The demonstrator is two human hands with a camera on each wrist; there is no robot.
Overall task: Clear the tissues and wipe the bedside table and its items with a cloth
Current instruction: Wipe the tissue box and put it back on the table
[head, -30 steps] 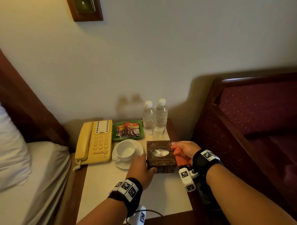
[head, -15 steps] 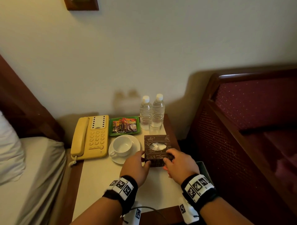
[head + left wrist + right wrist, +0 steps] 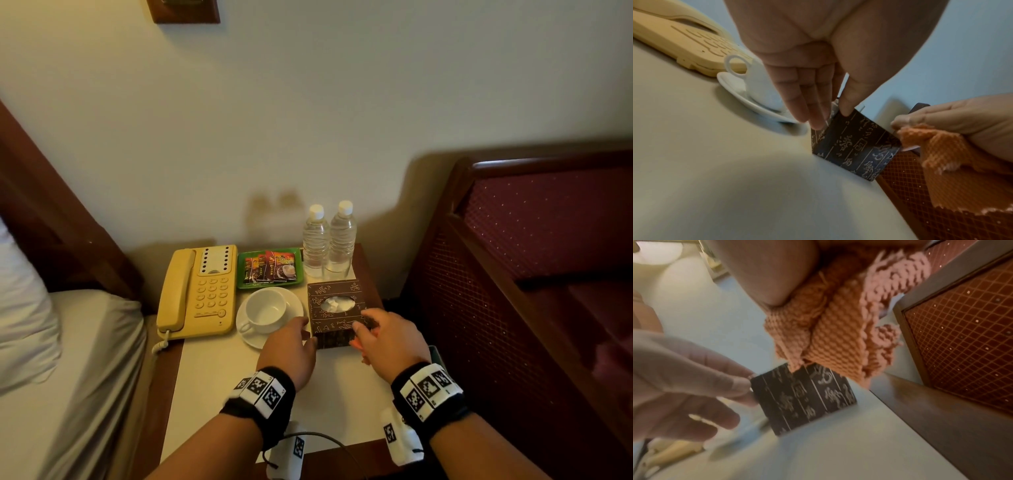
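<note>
A dark brown tissue box with pale script stands near the right edge of the white bedside table, a white tissue showing in its top slot. My left hand pinches the box's near left corner, thumb on the front face and fingers on the left side. My right hand grips a bunched orange waffle cloth and presses it against the box's near right top edge. The cloth hangs below that hand.
A yellow telephone lies at the back left. A white cup on a saucer sits just left of the box. Behind are a green tray of sachets and two water bottles. A bed lies left, dark red furniture right.
My right hand with the cloth has come round from the box's right side to its near face. The left hand has stayed at the near left corner.
</note>
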